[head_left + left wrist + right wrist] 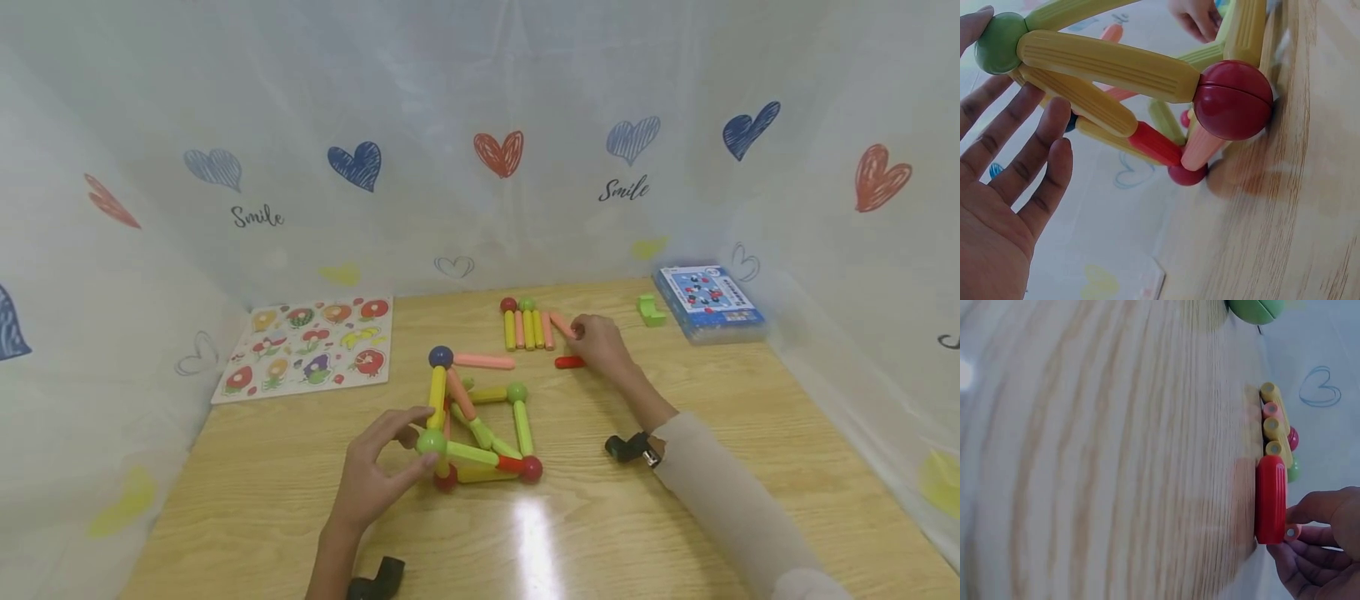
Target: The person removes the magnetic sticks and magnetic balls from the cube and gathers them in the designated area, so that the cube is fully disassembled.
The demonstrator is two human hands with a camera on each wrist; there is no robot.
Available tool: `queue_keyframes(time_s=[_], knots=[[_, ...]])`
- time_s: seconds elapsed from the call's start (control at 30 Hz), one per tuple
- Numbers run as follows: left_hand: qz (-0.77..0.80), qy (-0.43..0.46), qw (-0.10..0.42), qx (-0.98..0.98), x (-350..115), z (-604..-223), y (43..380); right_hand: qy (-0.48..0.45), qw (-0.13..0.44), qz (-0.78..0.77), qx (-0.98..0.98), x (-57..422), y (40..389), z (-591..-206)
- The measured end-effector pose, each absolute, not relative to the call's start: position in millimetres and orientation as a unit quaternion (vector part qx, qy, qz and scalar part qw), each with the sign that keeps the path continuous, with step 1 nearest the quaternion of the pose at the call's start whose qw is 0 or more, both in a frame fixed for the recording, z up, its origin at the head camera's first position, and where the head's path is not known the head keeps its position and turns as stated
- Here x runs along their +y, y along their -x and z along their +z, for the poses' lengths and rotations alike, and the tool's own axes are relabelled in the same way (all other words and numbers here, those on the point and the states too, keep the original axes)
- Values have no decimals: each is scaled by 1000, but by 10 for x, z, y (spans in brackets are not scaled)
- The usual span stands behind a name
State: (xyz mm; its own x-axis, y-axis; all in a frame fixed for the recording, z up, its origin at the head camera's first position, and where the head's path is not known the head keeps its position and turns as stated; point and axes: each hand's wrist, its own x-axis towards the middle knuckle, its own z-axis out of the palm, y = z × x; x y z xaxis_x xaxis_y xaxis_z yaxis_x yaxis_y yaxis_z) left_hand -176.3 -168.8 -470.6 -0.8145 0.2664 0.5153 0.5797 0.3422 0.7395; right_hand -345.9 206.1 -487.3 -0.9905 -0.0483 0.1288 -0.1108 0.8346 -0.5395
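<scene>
Right hand (1329,540) lower right, fingers pinching orange stick (1292,532), end-on to the camera. Red stick (1271,500) just left of it, on wood-grain surface (1116,456) filling left and center. Above: row of yellow and pink sticks (1274,429), small red ball (1294,439) and green ball (1294,469) behind. Larger green sphere (1257,307) cut off at top edge. Blue heart outline (1320,387) upper right.
</scene>
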Motion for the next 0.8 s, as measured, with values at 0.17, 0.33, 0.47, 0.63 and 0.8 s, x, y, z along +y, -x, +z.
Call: queue_keyframes(time_s=[0.17,0.33,0.47,0.63,0.8], knots=[[-509,261,152,-806,-1693,-4713,1763,-51,43,282,-957,2023,3469,-4898],[-512,263,154,-803,-1691,-4721,1768,-63,39,289,-954,1993,3464,-4915],[-514,259,151,-803,-1694,-4721,1759,-81,35,289,-953,1968,3444,-4912],[-514,259,152,-803,-1698,-4719,1761,-108,38,285,-952,1946,3437,-4923],[-513,261,151,-804,-1702,-4712,1766,-113,46,290,-949,1927,3456,-4943]])
